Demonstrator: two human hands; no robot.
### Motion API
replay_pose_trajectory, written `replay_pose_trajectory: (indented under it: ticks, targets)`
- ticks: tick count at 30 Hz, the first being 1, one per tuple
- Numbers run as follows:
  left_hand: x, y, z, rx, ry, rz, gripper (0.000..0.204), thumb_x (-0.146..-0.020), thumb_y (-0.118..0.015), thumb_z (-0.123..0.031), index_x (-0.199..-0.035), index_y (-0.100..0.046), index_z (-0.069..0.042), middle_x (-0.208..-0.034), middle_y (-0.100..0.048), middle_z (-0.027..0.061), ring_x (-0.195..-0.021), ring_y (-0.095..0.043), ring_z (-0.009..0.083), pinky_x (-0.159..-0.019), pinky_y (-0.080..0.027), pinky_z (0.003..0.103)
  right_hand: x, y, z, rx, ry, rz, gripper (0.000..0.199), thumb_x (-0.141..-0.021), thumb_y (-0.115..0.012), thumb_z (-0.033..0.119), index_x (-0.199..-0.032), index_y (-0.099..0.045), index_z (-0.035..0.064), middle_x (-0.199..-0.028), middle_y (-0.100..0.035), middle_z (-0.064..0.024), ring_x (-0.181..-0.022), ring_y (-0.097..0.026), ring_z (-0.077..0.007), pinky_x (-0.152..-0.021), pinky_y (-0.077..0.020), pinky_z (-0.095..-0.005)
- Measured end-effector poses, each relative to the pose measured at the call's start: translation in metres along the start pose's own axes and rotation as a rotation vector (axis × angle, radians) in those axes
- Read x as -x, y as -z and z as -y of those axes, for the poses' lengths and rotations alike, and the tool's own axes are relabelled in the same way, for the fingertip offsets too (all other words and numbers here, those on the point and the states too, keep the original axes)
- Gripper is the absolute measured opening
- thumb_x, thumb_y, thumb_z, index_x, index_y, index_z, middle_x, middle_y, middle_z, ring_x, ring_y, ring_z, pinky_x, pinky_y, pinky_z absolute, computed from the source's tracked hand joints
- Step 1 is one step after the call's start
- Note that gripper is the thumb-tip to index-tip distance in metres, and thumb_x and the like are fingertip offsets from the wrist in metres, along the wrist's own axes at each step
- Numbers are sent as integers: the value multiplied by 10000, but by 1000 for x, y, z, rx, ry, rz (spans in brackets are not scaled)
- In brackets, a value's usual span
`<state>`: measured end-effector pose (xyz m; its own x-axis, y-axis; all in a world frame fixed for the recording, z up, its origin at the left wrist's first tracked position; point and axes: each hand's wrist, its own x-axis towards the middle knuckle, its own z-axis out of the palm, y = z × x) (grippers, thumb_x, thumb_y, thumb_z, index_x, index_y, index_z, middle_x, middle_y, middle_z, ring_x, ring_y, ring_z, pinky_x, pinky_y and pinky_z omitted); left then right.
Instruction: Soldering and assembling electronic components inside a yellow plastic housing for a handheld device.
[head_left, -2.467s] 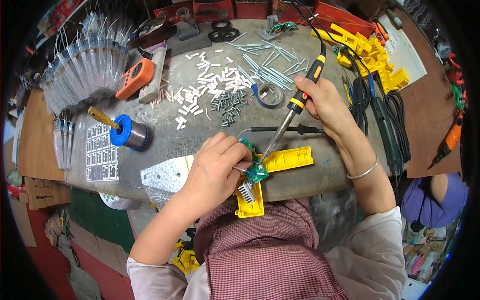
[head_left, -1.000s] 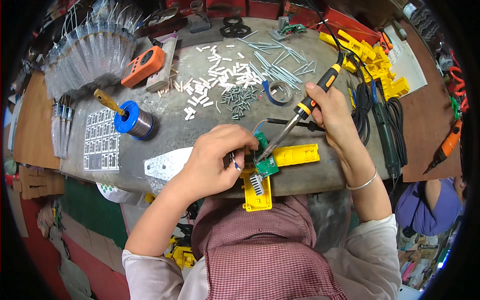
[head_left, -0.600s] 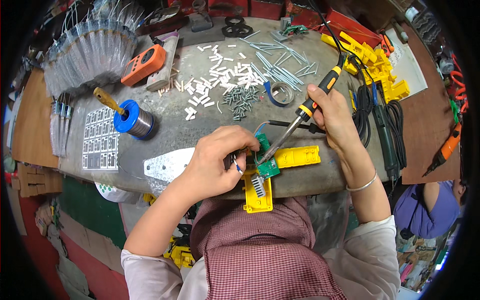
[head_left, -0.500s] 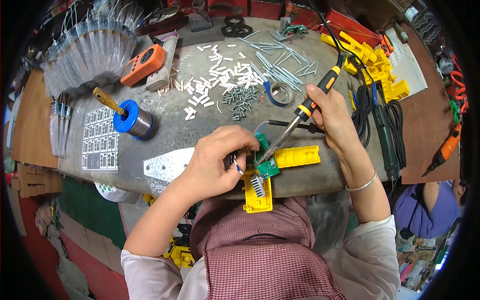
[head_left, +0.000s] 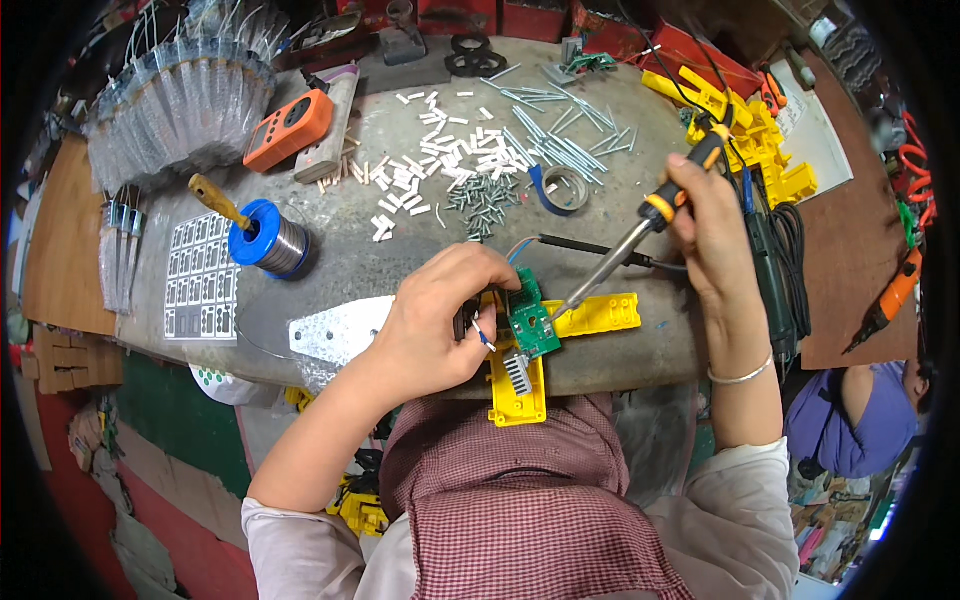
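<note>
Stretching across the whole view, the grey workbench (head_left: 400,250) is carrying everything here, and the green circuit board (head_left: 530,325) near its front edge is serving as the landmark. Far to the upper left of the board, a fan of clear plastic packets (head_left: 170,110) is lying at the bench's corner. To the upper right of the board, a heap of yellow plastic housings (head_left: 750,130) is sitting beside a coiled black cable (head_left: 790,250). The left hand (head_left: 440,320) is closing around the board's left side, its fingers curled and pinching a small dark part with thin wires against the board. The right hand (head_left: 705,215) is wrapping tightly around the handle of a soldering iron (head_left: 640,235), whose metal tip is slanting down to touch the board's right edge. Directly under and beside the board, a yellow L-shaped housing (head_left: 560,345) is lying at the bench edge. Left of the board, a blue solder spool (head_left: 265,240) is standing upright, with an orange meter (head_left: 290,128) further up. Above the board, small white sleeves (head_left: 440,165) are lying scattered near a roll of tape (head_left: 565,188)
</note>
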<state>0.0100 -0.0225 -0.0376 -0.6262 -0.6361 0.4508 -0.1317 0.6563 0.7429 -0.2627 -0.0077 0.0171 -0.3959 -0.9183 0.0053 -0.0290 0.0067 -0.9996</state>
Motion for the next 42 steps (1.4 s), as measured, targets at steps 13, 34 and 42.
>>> replay_pose_trajectory:
  ticks: [13, 34, 42]
  targets:
    - [-11, 33, -11, 19, 28, 123, 539, -785, -761, -335, -1174, -578, -10, -1132, -593, 179, -1074, -581, 373, -936, -471, 415, -88, -87, 51, -98, 389, 161, 242, -952, -640, 282, -1056, -624, 65, -773, -639, -38, -636, -592, -87, -550, -445, -228]
    - [32, 6, -60, -354, 21, 32, 490, -661, -849, -259, -1035, -654, -10, -922, -615, 120, -753, -582, 279, -620, -479, 353, -32, 85, 15, 740, 463, -24, 305, -909, -629, 136, -1176, -658, -6, -1076, -708, -98, -1018, -647, -158, -894, -493, -309]
    - [47, -32, -72, -534, 62, -24, 511, -613, -842, -69, -1076, -630, -21, -935, -625, 142, -789, -615, 315, -671, -508, 385, 71, 247, -29, 1065, -202, -385, 430, -831, -698, 240, -1196, -630, 24, -1024, -677, -185, -991, -652, -322, -878, -496, -401]
